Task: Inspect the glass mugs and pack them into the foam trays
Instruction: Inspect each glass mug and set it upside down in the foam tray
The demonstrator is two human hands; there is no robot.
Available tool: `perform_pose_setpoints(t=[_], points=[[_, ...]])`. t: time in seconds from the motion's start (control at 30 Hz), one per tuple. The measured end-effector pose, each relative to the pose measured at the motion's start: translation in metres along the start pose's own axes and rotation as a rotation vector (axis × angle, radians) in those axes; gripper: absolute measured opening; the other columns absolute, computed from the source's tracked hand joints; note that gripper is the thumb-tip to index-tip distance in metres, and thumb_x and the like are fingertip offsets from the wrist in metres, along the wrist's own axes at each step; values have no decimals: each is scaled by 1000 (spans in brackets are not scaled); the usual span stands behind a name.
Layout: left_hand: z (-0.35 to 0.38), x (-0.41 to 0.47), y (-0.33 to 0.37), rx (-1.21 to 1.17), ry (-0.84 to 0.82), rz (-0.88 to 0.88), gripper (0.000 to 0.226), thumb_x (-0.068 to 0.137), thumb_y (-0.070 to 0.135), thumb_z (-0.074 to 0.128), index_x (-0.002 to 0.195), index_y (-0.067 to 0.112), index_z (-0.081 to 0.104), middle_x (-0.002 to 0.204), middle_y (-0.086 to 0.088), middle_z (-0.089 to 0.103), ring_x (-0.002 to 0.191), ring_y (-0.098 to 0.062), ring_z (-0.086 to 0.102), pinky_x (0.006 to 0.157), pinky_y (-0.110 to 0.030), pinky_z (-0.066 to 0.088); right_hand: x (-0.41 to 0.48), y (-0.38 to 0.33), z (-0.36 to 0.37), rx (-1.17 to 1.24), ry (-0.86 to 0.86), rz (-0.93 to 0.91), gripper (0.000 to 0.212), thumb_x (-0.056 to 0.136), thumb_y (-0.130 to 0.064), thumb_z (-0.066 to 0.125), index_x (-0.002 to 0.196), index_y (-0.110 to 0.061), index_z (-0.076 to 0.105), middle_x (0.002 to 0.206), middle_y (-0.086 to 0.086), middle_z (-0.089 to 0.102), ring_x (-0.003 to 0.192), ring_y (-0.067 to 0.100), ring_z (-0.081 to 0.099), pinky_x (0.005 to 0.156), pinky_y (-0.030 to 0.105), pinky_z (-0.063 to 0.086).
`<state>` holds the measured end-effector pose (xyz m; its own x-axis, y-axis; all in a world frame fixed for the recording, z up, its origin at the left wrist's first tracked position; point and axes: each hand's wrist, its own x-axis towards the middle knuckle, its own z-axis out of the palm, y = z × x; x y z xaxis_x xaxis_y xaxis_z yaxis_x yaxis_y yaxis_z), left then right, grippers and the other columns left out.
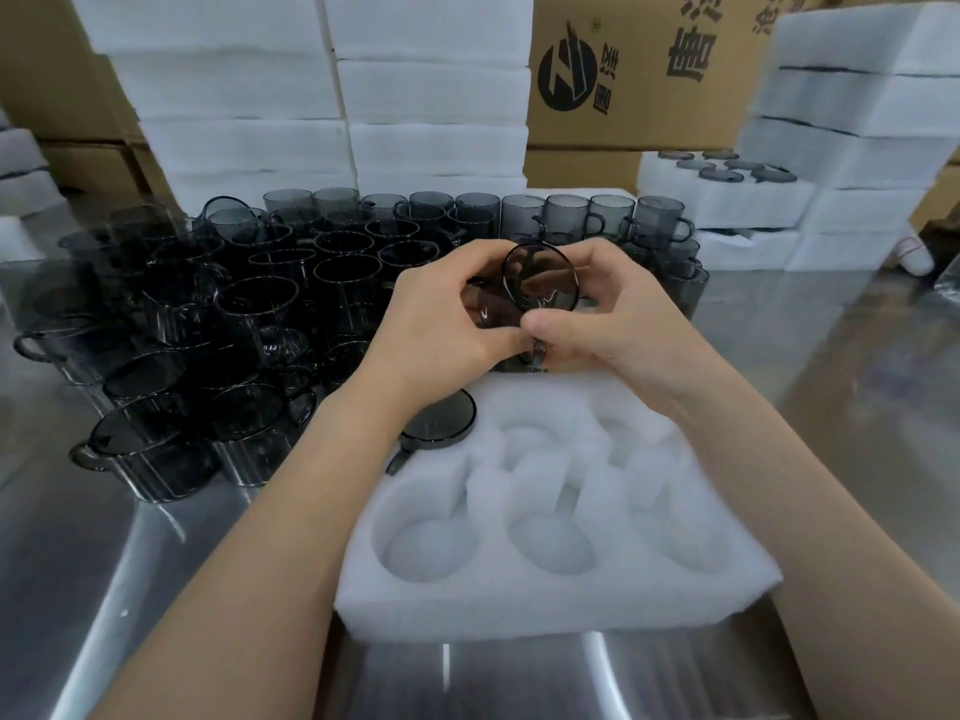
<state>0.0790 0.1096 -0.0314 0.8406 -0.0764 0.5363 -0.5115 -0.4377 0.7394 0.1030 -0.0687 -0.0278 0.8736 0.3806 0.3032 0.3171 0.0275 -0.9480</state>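
A smoked-glass mug (537,283) is held up between both hands, tipped so its round mouth faces the camera. The left hand (441,319) curls round the mug's left side, fingers wrapped behind the glass. The right hand (618,314) grips the other side, fingers over the rim and thumb pressed low, by what looks like the handle. The thumbs nearly meet under the mug.

Just below the hands and nearer the person lies a white foam tray (519,605) with round pockets cut into it. Under the left wrist, a packed mug (441,426) sits in the tray's far-left pocket; the near pockets hold nothing.

Left of the left hand and beyond both hands stands a dense crowd of grey mugs (260,314), most upright, some on their sides. All of this rests on a steel table (104,589).

Farther beyond the hands rise stacks of foam trays (332,96), with a printed cardboard box (639,70) behind them. Beyond the right hand, a filled tray (727,194) tops a lower stack.
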Motion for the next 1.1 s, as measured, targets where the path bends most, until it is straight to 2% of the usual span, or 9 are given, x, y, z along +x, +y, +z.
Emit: perform_pose_setpoints(t=[0.23, 0.4, 0.57, 0.7, 0.77, 0.87, 0.93, 1.0, 1.1], points=[[3, -1, 7, 315, -54, 188, 56, 65, 25, 83, 117, 24, 63, 107, 12, 68, 99, -15, 63, 87, -38, 50, 1, 0, 6, -115, 150, -64, 47, 63, -31, 88, 85, -15, 49, 85, 4, 61, 63, 11, 67, 45, 28, 53], [3, -1, 7, 368, -58, 211, 60, 66, 34, 80, 121, 24, 57, 111, 9, 66, 103, -16, 58, 90, -41, 46, 2, 0, 6, -67, 227, -51, 23, 91, -38, 65, 77, -21, 57, 72, -3, 66, 55, 13, 64, 45, 36, 55], [0, -3, 8, 141, 43, 126, 60, 72, 42, 76, 122, 22, 49, 115, 12, 64, 111, -7, 60, 97, -32, 47, 5, -7, -2, 276, 106, 87, 44, 105, -42, 33, 121, -13, 63, 101, 7, 70, 62, 19, 64, 62, 38, 56], [0, -5, 7, 10, 28, 93, 50, 82, 37, 72, 120, 24, 43, 110, 22, 63, 104, 7, 60, 85, -11, 46, 3, -7, 0, 432, -197, 194, 51, 103, -37, 32, 147, -15, 40, 139, 16, 53, 111, 31, 54, 99, 51, 49], [1, -5, 6, -44, 16, 94, 50, 83, 35, 72, 120, 25, 40, 108, 27, 63, 104, 8, 60, 83, -7, 43, 1, -6, 0, 459, -313, 154, 51, 102, -30, 34, 150, -12, 33, 148, 22, 42, 120, 34, 48, 108, 57, 40], [1, -4, 2, -104, 43, 120, 67, 80, 38, 74, 131, 30, 32, 131, 17, 59, 122, -4, 55, 104, -22, 41, 1, -6, -3, 444, -256, 73, 49, 102, -27, 38, 148, -10, 37, 132, 18, 55, 102, 26, 64, 97, 48, 50], [0, -3, 0, -64, 81, 156, 76, 79, 37, 75, 138, 34, 27, 146, 9, 45, 131, -7, 49, 107, -18, 37, 2, -4, -4, 416, -138, 80, 50, 97, -31, 49, 142, -10, 44, 119, 15, 61, 88, 24, 68, 83, 38, 56], [0, -2, 0, 18, 92, 217, 79, 82, 29, 75, 143, 38, 26, 148, 16, 37, 134, -5, 44, 106, -12, 34, 2, -2, -3, 382, -39, 90, 52, 88, -35, 57, 134, -10, 51, 105, 13, 65, 77, 22, 68, 68, 30, 57], [1, -1, -1, 189, 66, 331, 74, 85, 18, 71, 148, 29, 33, 149, 12, 38, 139, -10, 39, 113, -20, 31, 2, -2, -1, 373, 28, 67, 42, 80, -35, 64, 115, -12, 59, 87, 8, 67, 62, 19, 63, 55, 24, 53]])
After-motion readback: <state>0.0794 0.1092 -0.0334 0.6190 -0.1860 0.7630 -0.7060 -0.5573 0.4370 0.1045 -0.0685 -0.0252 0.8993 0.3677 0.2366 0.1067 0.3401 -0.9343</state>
